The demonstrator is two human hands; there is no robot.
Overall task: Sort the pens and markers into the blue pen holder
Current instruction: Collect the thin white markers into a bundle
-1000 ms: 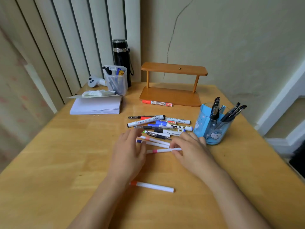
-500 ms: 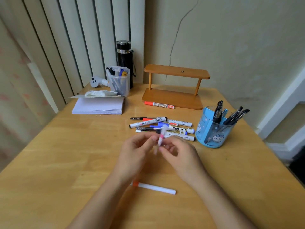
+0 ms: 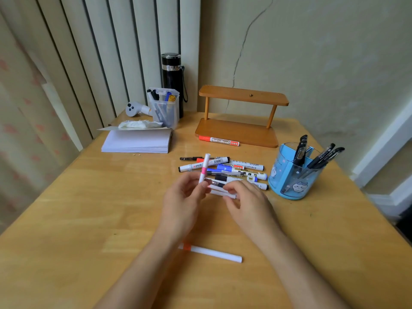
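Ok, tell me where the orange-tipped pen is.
Head view, lower centre: the orange-tipped pen lies on the table, orange end by the left forearm, well short of the pen pile.

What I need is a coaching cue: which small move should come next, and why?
Probably carry the pink-banded pen to the blue pen holder and drop it in: the left hand grips it nearly upright, and the holder, to the right, has room.

Both bare: left hand (image 3: 181,198), right hand (image 3: 248,202); forearms bare to frame edge; fingers slim.

Smooth wooden table (image 3: 66,219), translucent blue plastic pen holder (image 3: 289,189).
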